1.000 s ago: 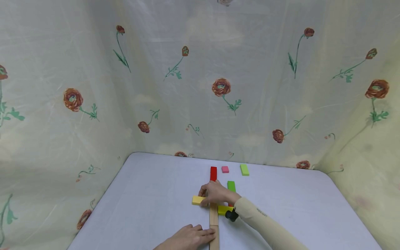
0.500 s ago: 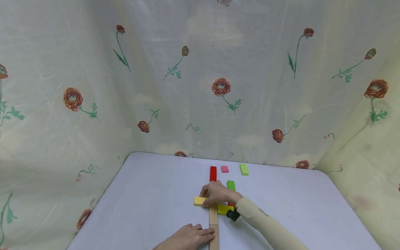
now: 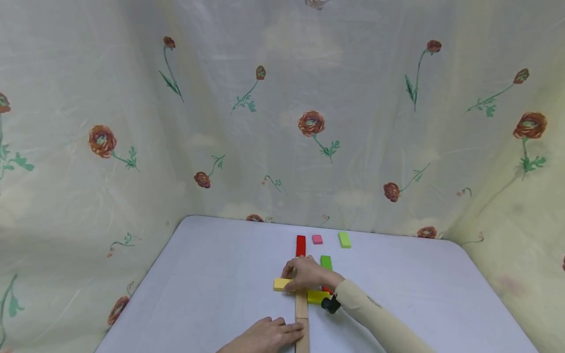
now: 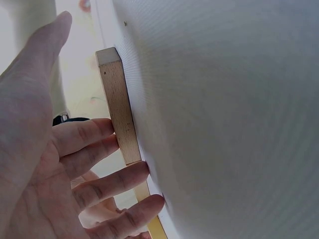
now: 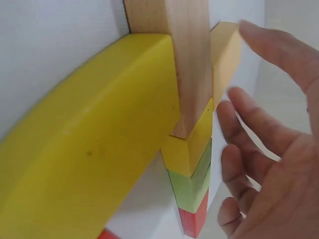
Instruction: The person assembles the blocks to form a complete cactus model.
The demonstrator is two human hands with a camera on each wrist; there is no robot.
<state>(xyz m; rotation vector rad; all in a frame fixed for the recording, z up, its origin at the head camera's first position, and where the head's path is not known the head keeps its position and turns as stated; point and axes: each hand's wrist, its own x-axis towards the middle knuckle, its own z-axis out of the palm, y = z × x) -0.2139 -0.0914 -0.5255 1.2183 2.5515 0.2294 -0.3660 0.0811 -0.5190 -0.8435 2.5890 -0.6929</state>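
A straight row of wooden blocks runs away from the person, with two plain ones nearest. My left hand [image 3: 270, 335] rests beside the nearest plain block [image 4: 118, 104], its straight fingertips touching the side. A pale yellow block [image 3: 281, 285] lies crosswise at the row's left. My right hand [image 3: 307, 272] reaches over the row with curled fingers, thumb and forefinger at opposite sides of that block. In the right wrist view, a bright yellow block [image 5: 94, 124] meets the row from the other side. Beyond stand a yellow [image 5: 188, 149], a green [image 5: 192, 186] and a red block [image 5: 193, 216].
On the white table [image 3: 212, 279] lie a small pink block [image 3: 317, 239], a light green block [image 3: 345, 239] and a green block [image 3: 326, 262] near the right wrist. A red block, partly hidden by the right arm, is below it. A flowered cloth [image 3: 282, 122] hangs around the table.
The pale yellow block has shifted slightly right toward the row, along with my right hand, then stayed put. My left hand has held its place.
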